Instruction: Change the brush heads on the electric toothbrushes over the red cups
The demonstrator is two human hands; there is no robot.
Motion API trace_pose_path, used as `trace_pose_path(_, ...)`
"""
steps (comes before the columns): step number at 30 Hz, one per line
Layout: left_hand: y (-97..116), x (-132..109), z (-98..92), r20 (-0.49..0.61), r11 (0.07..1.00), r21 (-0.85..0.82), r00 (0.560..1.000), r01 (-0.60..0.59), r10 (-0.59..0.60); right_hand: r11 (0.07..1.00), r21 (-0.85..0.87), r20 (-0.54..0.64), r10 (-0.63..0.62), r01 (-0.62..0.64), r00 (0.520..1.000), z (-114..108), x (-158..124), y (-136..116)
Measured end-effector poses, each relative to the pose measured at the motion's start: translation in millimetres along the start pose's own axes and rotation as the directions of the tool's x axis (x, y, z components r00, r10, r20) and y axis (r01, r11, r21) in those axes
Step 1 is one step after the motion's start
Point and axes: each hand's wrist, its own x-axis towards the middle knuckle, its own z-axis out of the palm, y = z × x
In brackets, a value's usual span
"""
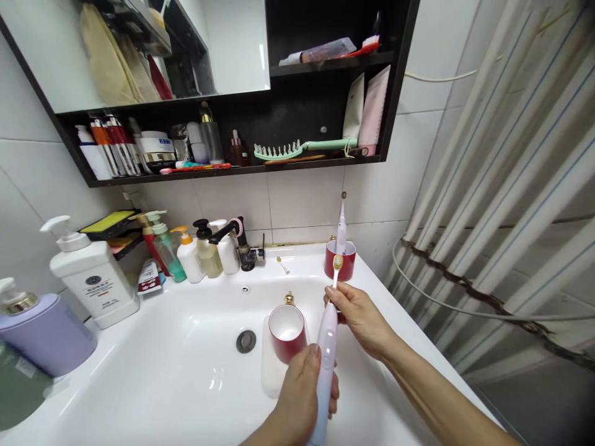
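My left hand [297,393] is wrapped around the handle of a pale pink and blue electric toothbrush [328,337], held upright over the sink. My right hand [362,316] pinches the white neck of its brush head [338,265], just above the handle. A red cup [289,348] with a white inside stands on a white pad [269,371] in the basin, left of the toothbrush. Behind the brush head, another red cup [348,267] on the sink's back corner holds a second electric toothbrush [341,230]. A loose brush head [283,266] lies on the back ledge.
Around me is a white sink [176,371] with a black faucet [245,251]. Several pump bottles [188,257] line its left and back edge. A dark shelf [297,111] above carries a green hairbrush [307,147], tubes and bottles. White pipes [493,186] run along the right wall.
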Motion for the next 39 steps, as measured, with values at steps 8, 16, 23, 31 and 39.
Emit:
trace_pose_path(8, 2.4, 0.2, 0.0, -0.038, 0.995, 0.090, 0.998, -0.038, 0.041, 0.993, -0.089, -0.137, -0.084, 0.072, 0.987, 6.1, 1.7, 13.4)
trace_pose_path(16, 3.6, 0.1, 1.0, -0.019, 0.999, -0.001, 0.999, 0.033, -0.033, 1.000, 0.020, -0.107, -0.001, 0.003, 0.994, 8.8, 1.1, 11.3)
trace_pose_path(23, 12.3, 5.2, -1.8, 0.002, 0.995, 0.036, 0.996, -0.090, 0.090, 0.997, 0.075, 0.150, 0.018, -0.030, 0.988, 15.1, -9.8, 8.2)
trace_pose_path(31, 35.9, 9.9, -47.3, -0.115, 0.640, 0.736, 0.892, -0.218, 0.436, 0.914, -0.288, -0.072, -0.317, 0.285, 0.946, 20.5, 25.9, -17.9)
trace_pose_path(39, 12.3, 23.9, -60.9, 0.109, 0.110, 0.982, 0.935, -0.154, 0.338, 0.826, -0.490, -0.019, -0.329, 0.278, 0.944, 47.2, 50.2, 28.0)
